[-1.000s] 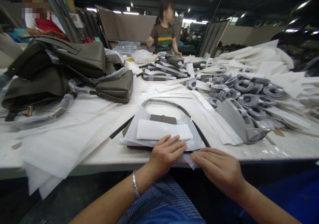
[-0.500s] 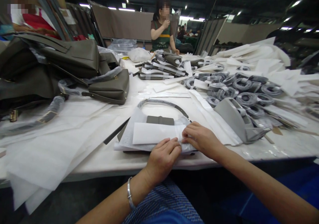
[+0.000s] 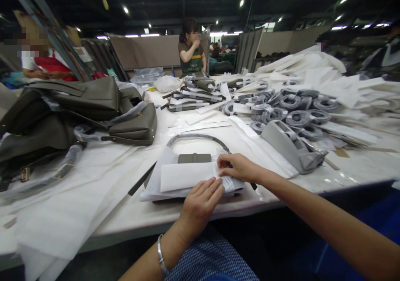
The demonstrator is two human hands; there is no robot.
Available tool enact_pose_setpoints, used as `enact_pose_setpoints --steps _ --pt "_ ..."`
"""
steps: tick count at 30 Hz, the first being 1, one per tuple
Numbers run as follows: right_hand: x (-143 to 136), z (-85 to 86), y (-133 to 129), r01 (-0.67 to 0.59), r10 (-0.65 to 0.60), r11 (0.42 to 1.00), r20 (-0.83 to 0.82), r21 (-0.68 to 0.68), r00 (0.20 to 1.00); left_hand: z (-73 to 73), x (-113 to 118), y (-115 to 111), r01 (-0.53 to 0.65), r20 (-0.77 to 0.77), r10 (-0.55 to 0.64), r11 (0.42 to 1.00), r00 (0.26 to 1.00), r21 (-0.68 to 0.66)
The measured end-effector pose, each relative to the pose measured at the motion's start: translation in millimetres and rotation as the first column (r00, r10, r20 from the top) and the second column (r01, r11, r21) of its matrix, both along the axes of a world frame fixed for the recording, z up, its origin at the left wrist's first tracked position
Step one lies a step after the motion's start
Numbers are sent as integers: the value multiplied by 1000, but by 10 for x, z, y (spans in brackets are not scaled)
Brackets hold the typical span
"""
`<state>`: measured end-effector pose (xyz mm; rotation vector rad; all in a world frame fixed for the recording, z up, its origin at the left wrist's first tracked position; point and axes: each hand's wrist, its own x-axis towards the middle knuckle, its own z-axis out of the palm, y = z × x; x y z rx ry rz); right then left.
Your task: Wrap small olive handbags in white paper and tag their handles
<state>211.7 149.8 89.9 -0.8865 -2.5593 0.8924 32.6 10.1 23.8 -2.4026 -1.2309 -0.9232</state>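
Note:
In front of me lies a dark olive handbag [image 3: 194, 158], mostly covered by thin white wrapping paper [image 3: 156, 189]. Its curved handle [image 3: 195, 136], sleeved in clear film, arches away from me. Across the front lies a folded white foam strip [image 3: 183, 176]. My left hand [image 3: 201, 201] rests flat on the strip's lower right part, fingers stretched out. At the strip's right end, my right hand [image 3: 239, 167] is closed with thumb and fingers pinched together; what sits between the fingertips is hidden. A dark strap end pokes out on each side of the bag.
Olive bags [image 3: 75, 101] are piled at left above loose white sheets [image 3: 62, 206]. Wrapped coiled straps [image 3: 290, 106], a grey bag piece [image 3: 281, 147] and stacked white paper [image 3: 300, 64] fill the right. A co-worker [image 3: 192, 51] stands across the table, hand near the face.
The camera view has shifted, so the scene sits lower and further left. My left fingers lie flatter on the strip. The right hand stays pinched at the strip's right end.

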Motion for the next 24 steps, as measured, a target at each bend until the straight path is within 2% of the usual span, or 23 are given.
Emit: enact_pose_setpoints --steps 6,8,10,12,14,16,18,19,21,24 --pt "20 -64 -70 85 -68 985 -110 149 992 88 58 -2 -30 15 31 998 999 -51" --pt "179 -31 -124 139 -109 973 -165 184 980 103 64 3 -27 32 28 998 999 -50" --pt "473 39 -156 250 -197 941 -233 229 952 100 66 9 -25 45 27 999 999 -34" --pt "889 139 -140 437 -352 850 -299 293 887 79 63 17 -31 51 31 1000 998 -5" --pt "1371 252 -65 632 -536 694 -338 346 774 48 54 29 -34 43 33 999 999 25" --pt "1836 356 64 757 -695 544 -312 361 648 23 45 41 -34 30 32 998 999 45" --pt "2199 424 229 804 -804 481 -189 350 563 14 43 48 -34 21 33 998 999 57" --pt "2325 442 317 807 -824 486 -133 335 551 16 44 48 -37 19 35 997 999 62" --pt "2461 452 481 792 -819 538 -44 289 572 27 50 47 -42 15 41 996 999 74" --pt "2460 445 659 744 -762 625 -25 235 648 45 57 45 -46 13 45 995 999 85"
